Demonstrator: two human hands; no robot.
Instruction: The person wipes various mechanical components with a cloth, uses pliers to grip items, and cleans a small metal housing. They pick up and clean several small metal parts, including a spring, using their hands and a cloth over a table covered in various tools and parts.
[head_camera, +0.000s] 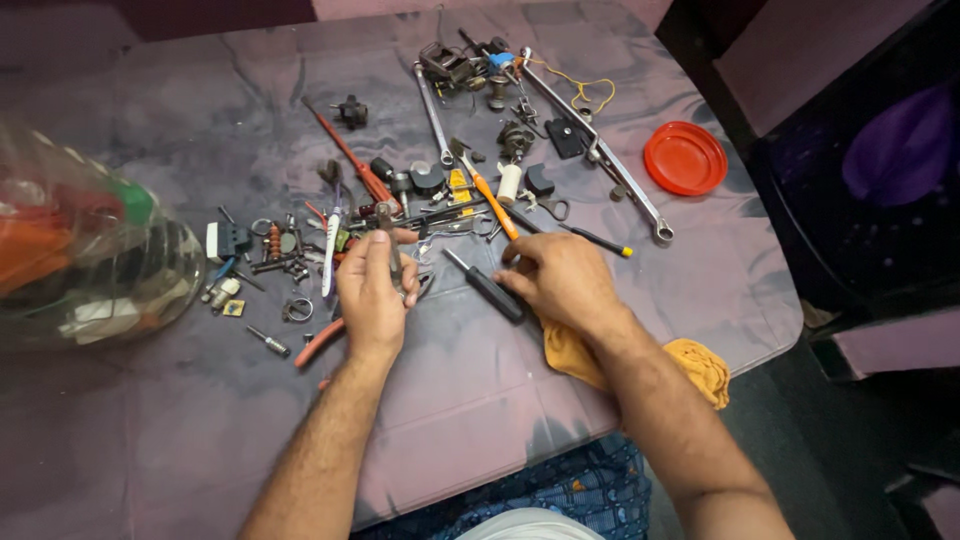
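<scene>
Nearest the camera, the right hand is pinching the black-handled screwdriver lying on the table, its long axis running up-left away from the fingers. Just beyond, the left hand is clenching a small metal tool, held upright.

Two bare hands work over a purple-covered table strewn with small tools. The left hand grips a thin metal tool upright. The right hand touches a black-handled screwdriver. At two o'clock lies a red lid; at nine o'clock, a clear jar.
</scene>
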